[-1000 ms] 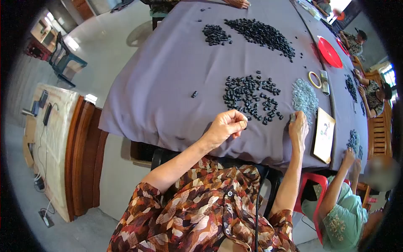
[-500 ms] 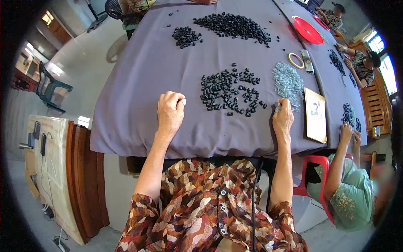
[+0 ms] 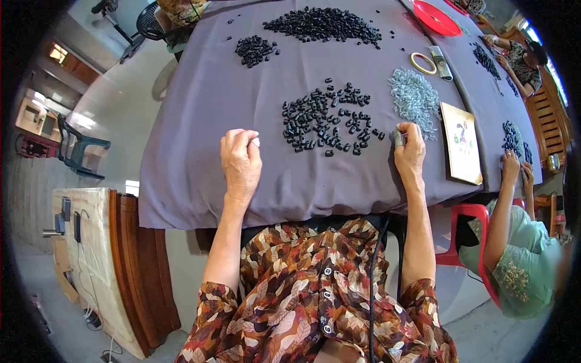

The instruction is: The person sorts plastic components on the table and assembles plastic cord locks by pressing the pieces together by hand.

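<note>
My left hand [image 3: 241, 158] rests closed over the grey tablecloth [image 3: 200, 115], left of a loose cluster of small black plastic pieces [image 3: 311, 124]. Something pale shows at its thumb tip; whatever lies between the fingers is hidden. On the other side of that cluster, my right hand [image 3: 411, 154] is also closed, with a greyish covering or item on one fingertip. I cannot make out what it pinches. Just beyond the right hand lies a heap of small clear pieces [image 3: 414, 100].
Farther back are a large black heap [image 3: 327, 25] and a smaller one [image 3: 255, 51]. To the right are a tape roll [image 3: 423, 63], a board with a picture [image 3: 461, 145] and a red tray [image 3: 436, 18]. A person in green [image 3: 520, 260] works at the right edge.
The view has shifted slightly, so the table items appear higher in the picture. Both hands stay closed in nearly the same places beside the black pieces.
</note>
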The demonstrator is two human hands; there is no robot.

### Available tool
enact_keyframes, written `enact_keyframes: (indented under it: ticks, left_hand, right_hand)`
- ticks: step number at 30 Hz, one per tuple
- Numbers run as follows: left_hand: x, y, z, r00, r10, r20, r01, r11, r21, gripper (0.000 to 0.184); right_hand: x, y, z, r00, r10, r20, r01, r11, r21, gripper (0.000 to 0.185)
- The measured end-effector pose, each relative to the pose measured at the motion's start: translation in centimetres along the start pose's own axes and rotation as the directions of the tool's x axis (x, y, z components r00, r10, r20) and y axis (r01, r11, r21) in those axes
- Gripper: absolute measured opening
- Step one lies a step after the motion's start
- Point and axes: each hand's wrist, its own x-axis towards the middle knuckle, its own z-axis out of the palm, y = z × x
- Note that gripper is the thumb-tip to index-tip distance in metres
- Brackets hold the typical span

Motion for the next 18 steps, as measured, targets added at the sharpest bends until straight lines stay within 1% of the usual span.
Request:
enact_keyframes:
  ticks: [1, 3, 6, 9, 12, 15, 18]
  left_hand:
    - [0.0, 0.6, 0.2, 1.0, -0.002, 0.007, 0.003, 0.997, -0.074, 0.008]
    - [-0.3, 2.2, 0.8, 0.996, -0.003, 0.087, 0.017, 0.986, -0.165, 0.007]
    - [-0.7, 3.8, 2.2, 0.985, 0.075, 0.153, -0.041, 0.976, -0.214, 0.009]
    - [-0.5, 5.2, 3.1, 0.971, 0.142, 0.194, -0.111, 0.98, -0.164, 0.016]
    - [-0.5, 5.6, 3.9, 0.963, 0.121, 0.241, -0.1, 0.99, -0.095, 0.019]
    - [-0.7, 5.1, 4.4, 0.958, 0.109, 0.266, -0.085, 0.991, -0.1, 0.019]
    - [-1.0, 5.1, 4.8, 0.956, 0.123, 0.268, -0.105, 0.991, -0.081, 0.018]
  right_hand:
    - [0.0, 0.0, 0.0, 1.0, 0.006, 0.001, -0.006, 1.0, 0.006, 0.021]
    - [0.0, -0.1, 0.0, 1.0, 0.011, 0.005, -0.011, 1.0, 0.014, 0.021]
    - [0.0, 0.1, 0.0, 1.0, -0.006, -0.006, 0.007, 0.999, 0.041, 0.021]
    - [0.1, 0.2, 0.1, 1.0, 0.004, -0.005, -0.004, 0.998, 0.066, 0.02]
    - [0.1, -0.1, 0.0, 1.0, 0.026, 0.001, -0.026, 0.998, 0.063, 0.019]
    - [0.1, -0.4, -0.2, 1.0, 0.0, 0.014, -0.001, 0.998, 0.067, 0.018]
    - [0.1, -0.2, -0.1, 0.999, 0.022, 0.028, -0.023, 0.999, 0.03, 0.018]
